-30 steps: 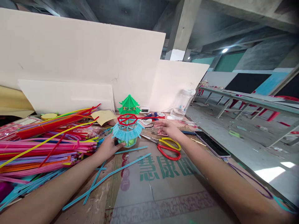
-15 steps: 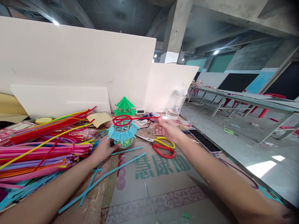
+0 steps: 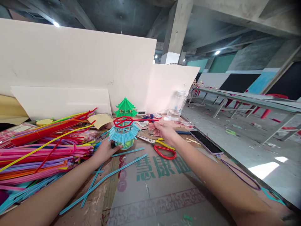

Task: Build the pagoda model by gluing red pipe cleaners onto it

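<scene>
A small pagoda model (image 3: 124, 133) made of pipe cleaners stands on the table, with a green peaked roof (image 3: 125, 108) above a light-blue skirt-like lower roof. My left hand (image 3: 107, 149) is closed around the left side of its base, thumb at the front. Around the middle tier sits a red pipe-cleaner ring (image 3: 123, 121), whose straight tail runs out to the right. Just below the tail's free end is my right hand (image 3: 163, 130), fingers loosely curled and apart, with nothing visible in them. Scissors (image 3: 162, 148) with yellow and red handles lie under the right wrist.
Bundles of coloured pipe cleaners (image 3: 44, 150) cover the left side. Loose blue pipe cleaners (image 3: 103, 183) lie in front. A phone (image 3: 206, 142) rests near the right table edge, a clear water bottle (image 3: 177, 105) behind it. White boards (image 3: 77, 59) stand at the back.
My right hand has let go of the red tail's end and moved slightly left and down. The tail now ends free. My left hand and the pagoda have stayed put.
</scene>
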A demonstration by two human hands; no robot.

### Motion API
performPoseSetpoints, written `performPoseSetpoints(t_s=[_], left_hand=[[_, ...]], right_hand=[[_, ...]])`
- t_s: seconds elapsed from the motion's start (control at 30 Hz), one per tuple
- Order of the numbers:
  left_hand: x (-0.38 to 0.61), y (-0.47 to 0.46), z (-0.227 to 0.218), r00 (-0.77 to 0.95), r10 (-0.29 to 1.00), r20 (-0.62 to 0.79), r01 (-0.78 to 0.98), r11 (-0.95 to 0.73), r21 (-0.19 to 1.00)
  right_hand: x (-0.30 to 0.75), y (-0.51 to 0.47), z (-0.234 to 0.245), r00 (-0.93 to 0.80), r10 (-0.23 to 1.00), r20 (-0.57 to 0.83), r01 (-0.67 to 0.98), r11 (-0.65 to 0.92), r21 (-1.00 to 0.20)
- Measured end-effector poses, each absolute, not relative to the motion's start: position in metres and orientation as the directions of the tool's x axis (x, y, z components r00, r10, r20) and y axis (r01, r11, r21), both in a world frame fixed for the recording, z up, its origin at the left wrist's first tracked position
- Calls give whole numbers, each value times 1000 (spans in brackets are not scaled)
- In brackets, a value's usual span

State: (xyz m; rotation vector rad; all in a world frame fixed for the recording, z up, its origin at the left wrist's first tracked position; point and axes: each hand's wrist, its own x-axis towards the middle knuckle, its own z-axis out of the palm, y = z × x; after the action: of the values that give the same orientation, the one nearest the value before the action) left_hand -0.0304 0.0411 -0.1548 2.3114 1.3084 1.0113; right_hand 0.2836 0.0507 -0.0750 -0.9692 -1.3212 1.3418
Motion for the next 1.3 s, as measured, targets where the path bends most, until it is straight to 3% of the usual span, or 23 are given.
performPoseSetpoints(t_s=[0.5,0.67,0.97,1.17,1.3], left_hand=[[-32,43,-160,305,844,441,653,-522,548],[-30,42,-158,308,844,439,654,-523,546],[-31,40,-156,292,861,417,656,-498,568],[-30,40,-155,296,863,409,649,-496,577],[-30,40,-156,301,864,404,654,-495,572]], right_hand=[[227,89,-85,-198,972,124,26,132,-991],[211,99,-88,-218,965,146,-20,146,-989],[262,98,-92,-62,995,80,-78,76,-994],[360,85,-65,221,970,101,-142,135,-981],[434,75,-35,529,830,175,-171,307,-936]])
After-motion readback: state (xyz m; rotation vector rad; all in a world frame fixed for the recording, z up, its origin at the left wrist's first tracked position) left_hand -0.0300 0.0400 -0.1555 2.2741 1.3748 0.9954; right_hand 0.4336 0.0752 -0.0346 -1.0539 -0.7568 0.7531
